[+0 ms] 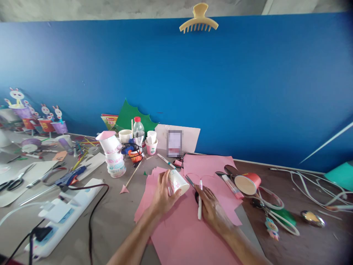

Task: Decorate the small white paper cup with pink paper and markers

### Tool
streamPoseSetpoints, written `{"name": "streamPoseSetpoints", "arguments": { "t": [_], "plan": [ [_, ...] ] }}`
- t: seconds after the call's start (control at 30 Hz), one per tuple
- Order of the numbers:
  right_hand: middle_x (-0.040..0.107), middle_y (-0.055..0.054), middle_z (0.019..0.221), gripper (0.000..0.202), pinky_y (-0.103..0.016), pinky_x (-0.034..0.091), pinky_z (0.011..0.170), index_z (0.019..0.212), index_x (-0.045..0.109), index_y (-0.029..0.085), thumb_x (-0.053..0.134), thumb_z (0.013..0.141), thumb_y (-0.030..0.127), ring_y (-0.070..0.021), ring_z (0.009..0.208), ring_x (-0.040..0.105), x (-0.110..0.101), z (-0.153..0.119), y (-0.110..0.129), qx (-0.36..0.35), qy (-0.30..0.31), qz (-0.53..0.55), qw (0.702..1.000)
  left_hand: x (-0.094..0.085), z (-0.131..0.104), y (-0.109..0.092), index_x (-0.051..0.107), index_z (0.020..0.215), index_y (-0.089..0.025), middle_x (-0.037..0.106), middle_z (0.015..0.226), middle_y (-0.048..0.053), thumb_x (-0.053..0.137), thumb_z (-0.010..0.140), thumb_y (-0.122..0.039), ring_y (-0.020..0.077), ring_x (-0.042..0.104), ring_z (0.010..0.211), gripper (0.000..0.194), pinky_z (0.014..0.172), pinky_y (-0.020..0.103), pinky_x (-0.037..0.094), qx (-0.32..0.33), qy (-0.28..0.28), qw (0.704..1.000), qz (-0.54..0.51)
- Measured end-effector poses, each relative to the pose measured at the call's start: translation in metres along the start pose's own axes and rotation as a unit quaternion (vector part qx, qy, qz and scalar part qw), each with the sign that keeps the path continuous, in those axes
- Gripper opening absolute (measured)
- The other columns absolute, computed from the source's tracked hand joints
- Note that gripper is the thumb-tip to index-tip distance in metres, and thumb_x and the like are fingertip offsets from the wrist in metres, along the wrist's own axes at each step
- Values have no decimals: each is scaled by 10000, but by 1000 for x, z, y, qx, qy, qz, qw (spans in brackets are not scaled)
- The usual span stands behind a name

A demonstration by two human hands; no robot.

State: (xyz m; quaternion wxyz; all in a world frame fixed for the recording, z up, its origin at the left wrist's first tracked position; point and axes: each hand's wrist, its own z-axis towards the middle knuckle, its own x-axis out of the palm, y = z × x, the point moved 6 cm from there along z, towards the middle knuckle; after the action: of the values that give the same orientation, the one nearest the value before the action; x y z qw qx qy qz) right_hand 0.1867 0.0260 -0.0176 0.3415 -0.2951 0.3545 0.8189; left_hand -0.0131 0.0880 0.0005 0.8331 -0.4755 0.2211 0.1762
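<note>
My left hand is wrapped round a white paper cup with pink drawing on its side. The cup is tilted, its open end towards the lower right. In my right hand is a white marker, held between thumb and fingers, its tip pointing away from me. Partly hidden by that hand, a pair of scissors with a black handle lies on the pink paper. Both hands are just above these pink sheets.
A stack of decorated paper cups stands left of the sheets. Further left are a blue glue gun and a power strip. A red paper cup lies on its side at right, near white cables. A blue partition rises behind.
</note>
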Motion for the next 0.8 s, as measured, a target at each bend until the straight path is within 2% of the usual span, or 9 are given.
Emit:
{"name": "streamPoseSetpoints", "arguments": {
  "t": [0.1,0.33,0.5,0.57,0.67,0.8],
  "plan": [
    [638,-149,1320,660,-555,484,1020,1496,437,215,399,856,54,-326,1243,572,5,-3,-4,14,13,-33,999,3,-1,-2,285,1453,-169,487,1347,182,596,861,-371,316,495,1291,699,1076,501,440,8,19,1000,-4],
    [601,-147,1375,724,-586,436,1053,1520,388,213,385,821,25,-337,1304,521,6,-6,-6,24,6,-65,998,4,-1,-4,299,1451,-163,507,1320,189,611,852,-349,330,517,1267,700,1060,520,460,11,28,1000,-5],
    [640,-139,1312,663,-596,439,1040,1509,401,235,403,868,63,-339,1264,551,5,-5,-7,34,8,-52,998,7,-2,-8,274,1469,-212,508,1316,172,613,856,-325,317,525,1257,709,1045,547,472,43,26,999,-10],
    [669,-131,1260,619,-594,446,1033,1492,425,244,402,896,80,-332,1217,587,5,-5,-8,32,-4,-42,999,8,-3,-10,278,1472,-211,517,1307,168,618,858,-336,315,535,1244,713,1035,548,484,45,26,999,-12],
    [691,-135,1214,530,-575,496,976,1457,465,245,399,944,129,-325,1124,642,1,-6,-11,37,-53,-26,998,8,-3,-12,333,1455,-138,532,1296,203,639,851,-372,342,552,1234,716,1025,539,501,45,30,999,-7],
    [687,-150,1170,475,-484,580,871,1468,407,210,422,994,237,-293,1054,671,-6,-7,-16,63,-94,31,993,5,-2,-17,351,1449,-102,546,1286,231,628,870,-446,363,567,1218,728,1005,558,513,70,21,997,-5]
  ]
}}
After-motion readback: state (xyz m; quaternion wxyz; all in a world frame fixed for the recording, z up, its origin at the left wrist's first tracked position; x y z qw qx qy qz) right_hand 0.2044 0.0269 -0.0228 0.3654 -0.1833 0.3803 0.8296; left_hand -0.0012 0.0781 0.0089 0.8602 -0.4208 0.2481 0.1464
